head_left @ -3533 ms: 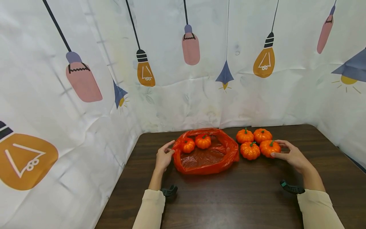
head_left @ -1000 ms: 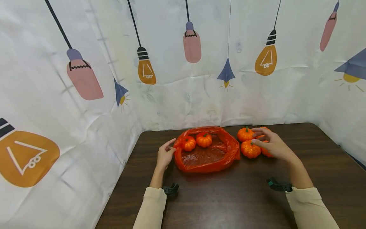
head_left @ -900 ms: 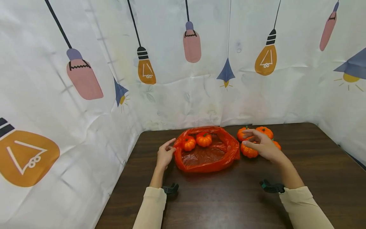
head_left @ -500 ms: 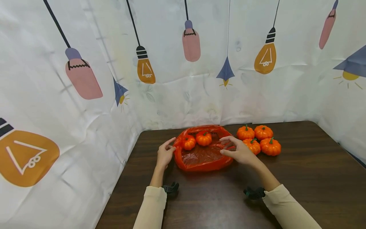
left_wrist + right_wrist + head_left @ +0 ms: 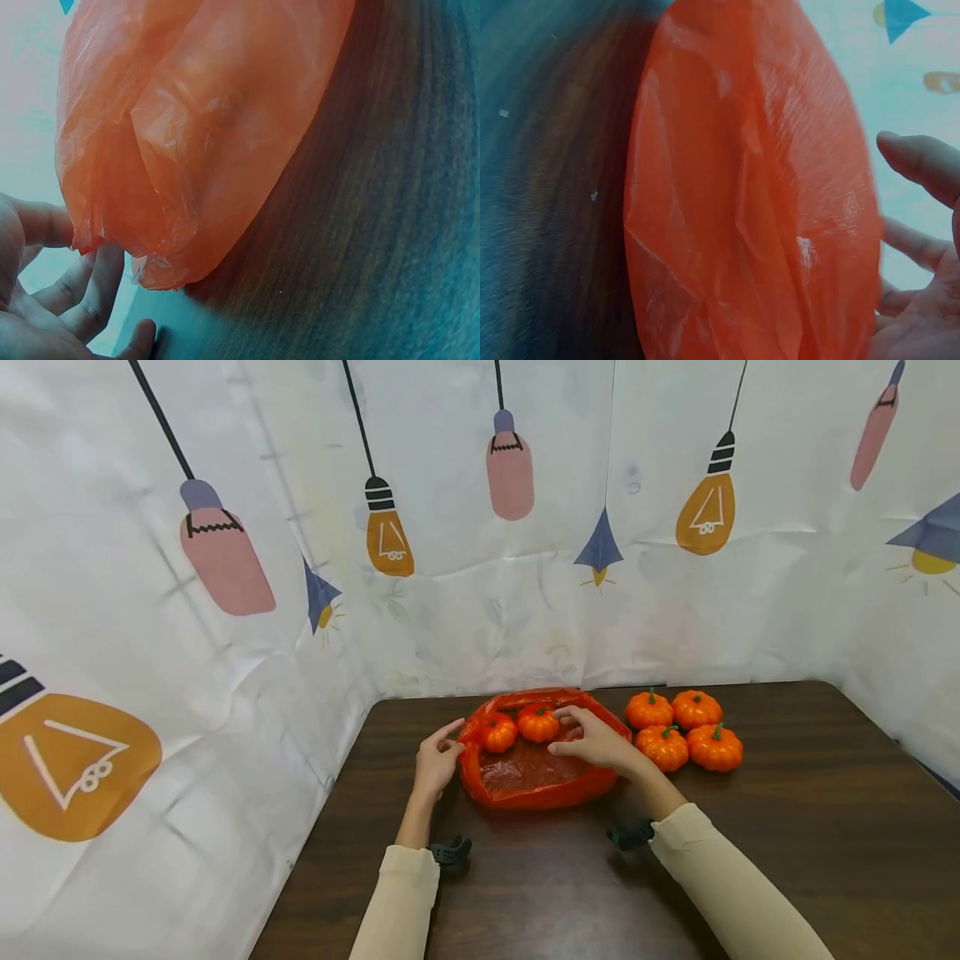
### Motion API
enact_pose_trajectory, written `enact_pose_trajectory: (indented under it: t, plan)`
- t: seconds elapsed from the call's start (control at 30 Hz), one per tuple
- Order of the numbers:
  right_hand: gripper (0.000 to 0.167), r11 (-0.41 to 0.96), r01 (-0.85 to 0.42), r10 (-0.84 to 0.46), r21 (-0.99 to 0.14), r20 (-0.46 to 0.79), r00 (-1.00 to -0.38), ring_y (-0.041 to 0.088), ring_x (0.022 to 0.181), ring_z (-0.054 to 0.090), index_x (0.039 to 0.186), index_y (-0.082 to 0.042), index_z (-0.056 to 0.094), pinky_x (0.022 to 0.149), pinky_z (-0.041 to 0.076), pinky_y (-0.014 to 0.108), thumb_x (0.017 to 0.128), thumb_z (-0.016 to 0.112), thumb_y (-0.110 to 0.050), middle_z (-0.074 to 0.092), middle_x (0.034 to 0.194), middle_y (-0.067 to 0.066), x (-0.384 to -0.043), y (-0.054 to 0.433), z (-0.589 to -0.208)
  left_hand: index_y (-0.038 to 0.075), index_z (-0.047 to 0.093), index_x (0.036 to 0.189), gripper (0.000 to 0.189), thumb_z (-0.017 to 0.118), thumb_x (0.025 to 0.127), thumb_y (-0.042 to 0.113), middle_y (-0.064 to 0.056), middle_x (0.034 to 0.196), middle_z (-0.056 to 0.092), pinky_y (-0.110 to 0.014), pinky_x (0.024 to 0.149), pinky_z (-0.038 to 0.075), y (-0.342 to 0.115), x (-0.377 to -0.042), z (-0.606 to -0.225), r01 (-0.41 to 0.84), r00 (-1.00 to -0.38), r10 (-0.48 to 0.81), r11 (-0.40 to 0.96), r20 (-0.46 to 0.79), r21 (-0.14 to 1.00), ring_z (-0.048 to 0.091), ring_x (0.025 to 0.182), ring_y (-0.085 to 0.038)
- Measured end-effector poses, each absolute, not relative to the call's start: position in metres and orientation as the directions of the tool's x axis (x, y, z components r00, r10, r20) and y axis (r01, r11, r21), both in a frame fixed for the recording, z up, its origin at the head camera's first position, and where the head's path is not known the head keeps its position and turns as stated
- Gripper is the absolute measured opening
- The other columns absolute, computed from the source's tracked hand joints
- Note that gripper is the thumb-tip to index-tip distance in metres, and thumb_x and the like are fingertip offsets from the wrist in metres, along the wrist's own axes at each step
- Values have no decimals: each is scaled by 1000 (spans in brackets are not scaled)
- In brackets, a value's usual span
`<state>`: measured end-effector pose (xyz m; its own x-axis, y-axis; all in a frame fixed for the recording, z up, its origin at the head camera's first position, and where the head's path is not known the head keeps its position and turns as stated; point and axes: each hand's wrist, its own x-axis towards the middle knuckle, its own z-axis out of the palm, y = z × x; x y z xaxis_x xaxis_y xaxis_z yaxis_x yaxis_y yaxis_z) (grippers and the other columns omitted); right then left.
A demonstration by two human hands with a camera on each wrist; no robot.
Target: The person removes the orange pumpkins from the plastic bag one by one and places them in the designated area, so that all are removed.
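Observation:
A red plastic bag (image 5: 540, 795) stands with its mouth spread wide on the table. Two small orange pumpkins lie inside it: a left one (image 5: 498, 733) and a right one (image 5: 537, 723). My left hand (image 5: 435, 767) pinches the bag's left rim, thumb and fingers at its edge; the left wrist view shows the fingers (image 5: 49, 223) at the gathered plastic. Above the bag's right part, my right hand (image 5: 600, 743) reaches in with parted, slightly bent fingers and holds nothing. Its fingertips are close to the right pumpkin; contact cannot be told. In the right wrist view the bag (image 5: 742, 187) hides the pumpkins.
Several more orange pumpkins sit close together right of the bag, among them a front one (image 5: 663, 749) near its rim and another (image 5: 715, 748) further right. The dark wooden table (image 5: 540, 893) ends at a patterned white curtain (image 5: 465, 635).
My right hand has left the front right pumpkin and moved left, across the group, over the bag. That pumpkin stays in the group. My left hand keeps its place at the rim.

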<state>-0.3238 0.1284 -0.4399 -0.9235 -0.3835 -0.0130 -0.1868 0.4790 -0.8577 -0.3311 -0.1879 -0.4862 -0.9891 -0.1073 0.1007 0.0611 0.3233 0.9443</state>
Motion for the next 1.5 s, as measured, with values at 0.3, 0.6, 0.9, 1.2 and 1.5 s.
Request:
enact_pose_trajectory:
  t: [0.3, 0.6, 0.9, 1.2, 1.5]
  plan:
    - [81, 541, -100, -346, -835, -113, -931, 44, 143, 39, 159, -9, 31, 116, 36, 59, 94, 74, -31, 31, 160, 26, -353, 115, -450, 28, 68, 136, 45, 65, 96, 8, -10, 94, 70, -26, 56, 39, -186, -331, -484, 52, -988, -121, 328, 97, 943, 50, 66, -16]
    - [92, 529, -54, -333, -847, -149, -931, 46, 154, 18, 164, -14, 21, 121, 24, 64, 92, 75, -30, 17, 167, 25, -366, 106, -454, 29, 68, 136, 45, 65, 97, 7, -10, 96, 70, -25, 56, 39, -187, -330, -485, 52, -989, -115, 327, 95, 943, 50, 66, -15]
    - [86, 516, -39, -319, -856, -150, -936, 46, 153, 19, 161, -14, 26, 121, 24, 64, 92, 76, -27, 15, 167, 25, -371, 100, -463, 28, 67, 137, 46, 64, 96, 6, -11, 96, 71, -24, 53, 39, -187, -330, -485, 55, -989, -112, 329, 97, 943, 49, 61, -14]
    - [66, 477, -81, -294, -875, -72, -953, 41, 141, 39, 144, -6, 41, 119, 31, 59, 91, 77, -20, 35, 157, 24, -373, 96, -467, 29, 69, 134, 45, 64, 96, 5, -11, 95, 71, -24, 53, 39, -187, -329, -485, 70, -987, -115, 330, 114, 941, 49, 62, -14]
    - [49, 466, -85, -257, -881, -42, -966, 35, 119, 47, 124, -6, 46, 102, 40, 46, 89, 80, -16, 47, 138, 22, -376, 95, -471, 26, 68, 137, 46, 63, 96, 3, -14, 97, 71, -25, 57, 41, -187, -329, -484, 73, -987, -109, 333, 116, 940, 52, 67, -17]
